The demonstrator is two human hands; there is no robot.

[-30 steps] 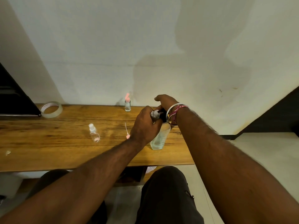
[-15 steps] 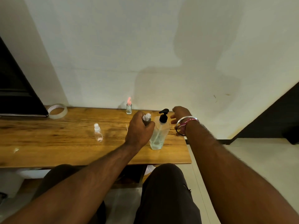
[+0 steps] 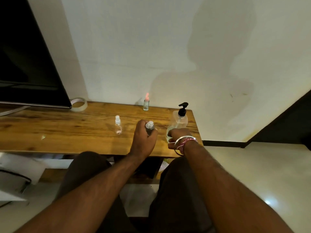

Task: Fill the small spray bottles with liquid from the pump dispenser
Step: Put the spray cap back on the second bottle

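A long wooden table (image 3: 67, 132) stands against a plain white wall (image 3: 151, 47). The left hand (image 3: 143, 142) is curled round a small open bottle (image 3: 149, 127) and holds it up over the table, so the bare neck with no cap sticks out above the fingers. The right hand (image 3: 178, 137) is just beside it, at the bottom part of the pump dispenser (image 3: 178, 121), and its fingers look wrapped round the clear body, though the wrist hides them so I cannot be sure. There are bangles and a pink thread (image 3: 185, 143) on that wrist. The dispenser stands up straight near the right end of the table, with a black pump on top and a little liquid low down inside. A small spray bottle with a white cap (image 3: 118, 125) stands to the left of the hands. Another small bottle with a pink top (image 3: 146, 103) stands far back by the wall. A roll of clear tape (image 3: 79, 104) lies at the back left, next to a big dark screen (image 3: 30, 61)
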